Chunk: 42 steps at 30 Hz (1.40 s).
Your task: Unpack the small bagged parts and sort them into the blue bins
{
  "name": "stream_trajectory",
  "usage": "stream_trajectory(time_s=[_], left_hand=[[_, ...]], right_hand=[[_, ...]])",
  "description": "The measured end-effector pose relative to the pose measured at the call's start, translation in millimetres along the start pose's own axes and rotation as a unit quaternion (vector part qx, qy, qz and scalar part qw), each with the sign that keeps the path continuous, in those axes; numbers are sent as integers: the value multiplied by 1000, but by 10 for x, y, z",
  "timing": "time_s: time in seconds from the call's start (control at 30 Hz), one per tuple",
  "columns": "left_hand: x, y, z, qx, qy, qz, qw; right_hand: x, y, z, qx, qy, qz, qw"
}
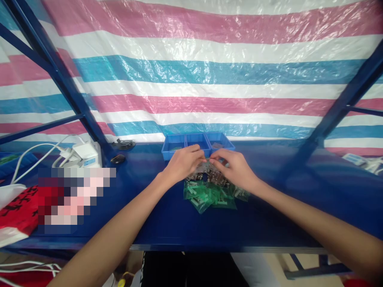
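My left hand [184, 160] and my right hand [235, 166] meet over the middle of the table, fingertips pinched close together. Whatever small item is between them is too small and blurred to name. Just below the fingers lies a pile of small metal parts [218, 178], partly covered by the hands. Several green see-through bags [202, 201] with pale strip-like pieces inside lie at the near side of the pile. Behind my hands stand three blue bins [169, 155] side by side, the middle one partly hidden by my left hand.
On the left of the blue table [155, 223] are a black mouse [118, 159], white plugs and cables [86, 153] and a red bag [20, 209]. Blue metal posts [338, 99] flank a striped plastic sheet [209, 71]. More white plugs [356, 159] lie far right.
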State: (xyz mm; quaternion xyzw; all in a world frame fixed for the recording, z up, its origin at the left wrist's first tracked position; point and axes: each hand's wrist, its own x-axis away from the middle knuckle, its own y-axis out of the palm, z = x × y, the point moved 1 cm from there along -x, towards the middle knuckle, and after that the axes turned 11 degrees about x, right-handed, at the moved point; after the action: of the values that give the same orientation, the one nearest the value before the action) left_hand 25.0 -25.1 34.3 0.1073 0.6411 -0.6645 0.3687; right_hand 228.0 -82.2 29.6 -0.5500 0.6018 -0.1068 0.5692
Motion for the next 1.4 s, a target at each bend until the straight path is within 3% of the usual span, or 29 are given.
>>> stream_trajectory(time_s=[0.13,0.27,0.43,0.53,0.77,0.9,1.1,1.4], left_hand=[[-10,4,69,13,-17,7,1000],[-16,6,109,19,-44,24,999],[4,40,85,-2,-4,16,1000],[11,44,71,0,7,44,999],[-9,15,57,22,13,84,996],[-13,6,70,36,-8,85,996],[-13,-1,97,57,-45,89,993],[-7,39,126,6,-41,-5,999]], right_hand=[[-11,-17,10,-13,13,5,1000],[-34,-58,36,-96,104,13,990],[-53,-50,63,-314,211,-32,925],[-46,-7,51,-366,233,-70,898],[-16,-43,4,-273,150,-16,950],[-5,-93,-62,-269,111,-58,955],[-13,-28,-54,-254,134,-39,957],[-25,-63,-38,-241,147,-30,959]])
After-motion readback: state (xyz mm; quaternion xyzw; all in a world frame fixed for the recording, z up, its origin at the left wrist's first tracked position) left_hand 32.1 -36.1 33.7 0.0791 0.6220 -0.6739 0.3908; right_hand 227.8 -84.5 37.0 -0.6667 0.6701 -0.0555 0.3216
